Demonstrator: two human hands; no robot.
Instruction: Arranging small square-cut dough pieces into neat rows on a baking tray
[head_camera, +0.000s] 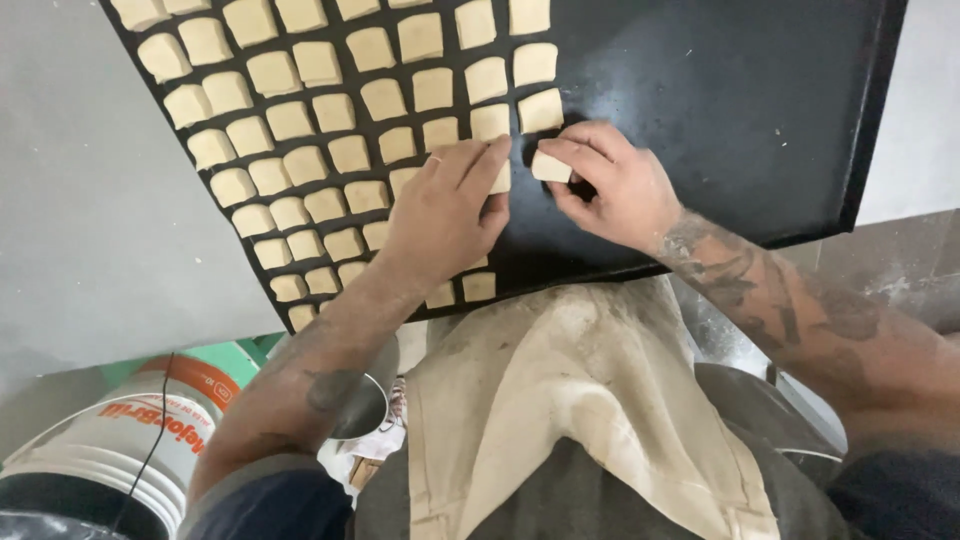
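My right hand (610, 180) pinches a dough piece (551, 167) over the tray (740, 100), right of the rows; my left hand (445, 215) lies flat, open, on neighbouring pieces; likely soft: grip edges lightly.

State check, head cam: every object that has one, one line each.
Black metal baking tray: left part filled, right part bare.
Pale square dough pieces: flat in rows, apart.
Single pale dough piece: pinched in right hand.
Right hand: closed on that piece.
Left hand: flat on the rows.
White plastic bucket: open.
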